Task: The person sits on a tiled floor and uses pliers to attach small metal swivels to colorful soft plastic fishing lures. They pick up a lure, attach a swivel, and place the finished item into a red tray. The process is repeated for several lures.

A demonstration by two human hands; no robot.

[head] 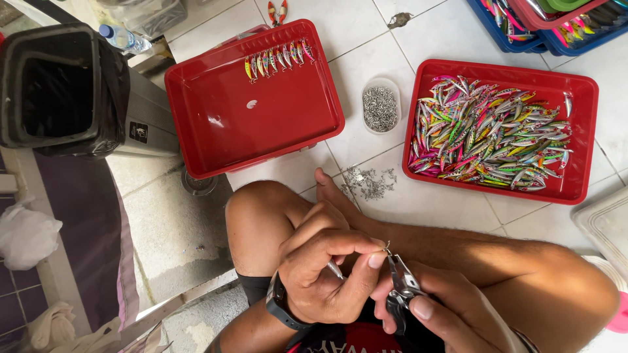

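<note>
Above your lap: small fishing lure [335,268], pinched in your left hand [324,271] at its body. Light, stiff, slick, hook-prone; grip its flanks. Your right hand [445,314] is closed round split-ring pliers [400,284], tips at the lure's tiny ring [386,249].

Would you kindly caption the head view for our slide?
Left hand pinches a small ring against pliers in the right hand, between two red trays of lures.

Bright, even daylight, soft shadows, glare on the red tray [196,124], sharp focus throughout.
</note>
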